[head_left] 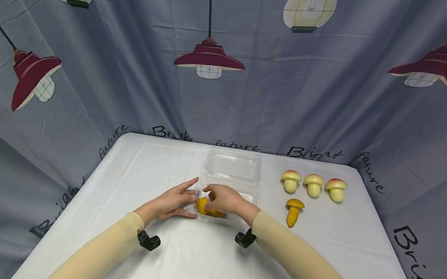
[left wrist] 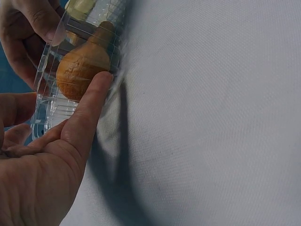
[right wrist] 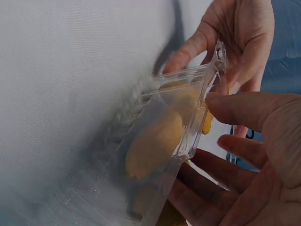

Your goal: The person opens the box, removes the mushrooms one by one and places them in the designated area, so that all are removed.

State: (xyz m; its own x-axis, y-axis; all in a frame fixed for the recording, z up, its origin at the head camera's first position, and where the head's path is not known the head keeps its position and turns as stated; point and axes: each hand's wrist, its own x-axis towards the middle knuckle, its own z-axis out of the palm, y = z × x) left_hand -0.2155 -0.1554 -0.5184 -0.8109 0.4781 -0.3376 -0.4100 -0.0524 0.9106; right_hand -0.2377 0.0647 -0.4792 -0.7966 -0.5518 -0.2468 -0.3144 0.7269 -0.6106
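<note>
A clear plastic clamshell box (head_left: 231, 182) stands on the table with its lid folded back. Through its wall an orange-yellow toy mushroom (left wrist: 84, 66) shows, lying on its side, its stem (right wrist: 153, 148) blurred by the plastic. My left hand (head_left: 174, 201) touches the box's left end with outstretched fingers, one fingertip against the wall beside the mushroom cap. My right hand (head_left: 226, 200) reaches over the box's near part, thumb and fingers bent but apart around the rim, close to the mushroom. No firm grip shows; part of the mushroom is hidden under this hand.
Right of the box lies another orange-yellow mushroom (head_left: 293, 212). Behind it are three pale mushrooms with reddish-yellow caps (head_left: 313, 185) in a row. A white cloth covers the table (head_left: 141, 162), and a grey printed curtain (head_left: 252, 110) hangs around its back and sides.
</note>
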